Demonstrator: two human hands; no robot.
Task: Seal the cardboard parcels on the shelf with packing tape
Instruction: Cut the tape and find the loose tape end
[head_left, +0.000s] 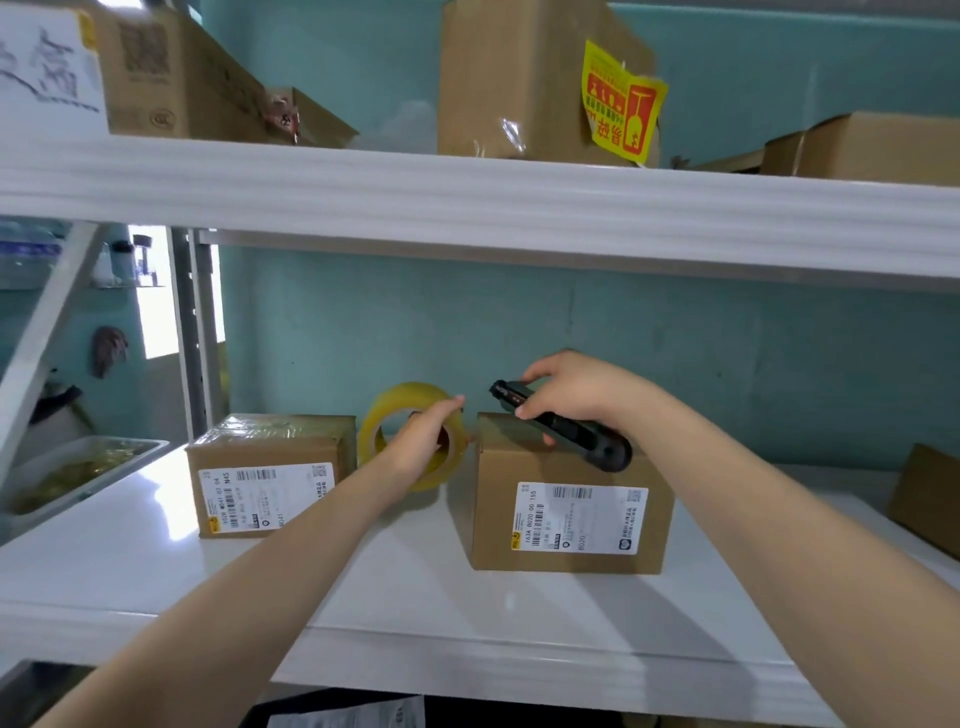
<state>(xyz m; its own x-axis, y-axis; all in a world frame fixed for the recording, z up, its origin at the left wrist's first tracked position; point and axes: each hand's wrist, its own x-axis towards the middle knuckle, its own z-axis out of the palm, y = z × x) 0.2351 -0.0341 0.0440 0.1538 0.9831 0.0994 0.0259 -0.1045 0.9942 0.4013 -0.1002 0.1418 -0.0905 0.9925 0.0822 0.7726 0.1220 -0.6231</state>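
Along the front edge of the white shelf surface (415, 597), glossy board crossed by the shadows of two bare forearms. Further in, right of centre, the right parcel (571, 540), a white barcoded label on its front face. Over its top, the right hand (571, 395), fingers curled round a black cutter (587, 439) lying tilted across the top's front edge. Just beside that parcel's left top corner, a yellowish tape roll (395, 405), upright on edge, gripped by the left hand (426, 441), curled through the core and over the rim; contact between roll and surface impossible to tell. Left of the roll, toward the back, the left parcel (270, 467), labelled too, shiny tape across its top. At the left edge, a metal tray (130, 449) of yellowish stuff; at the right edge, part of a brown box (930, 493). Behind everything, a teal wall (519, 332). Above, an upper shelf (467, 208) bearing more cartons (519, 78), one with a yellow sticker (621, 98) peeling at a corner.
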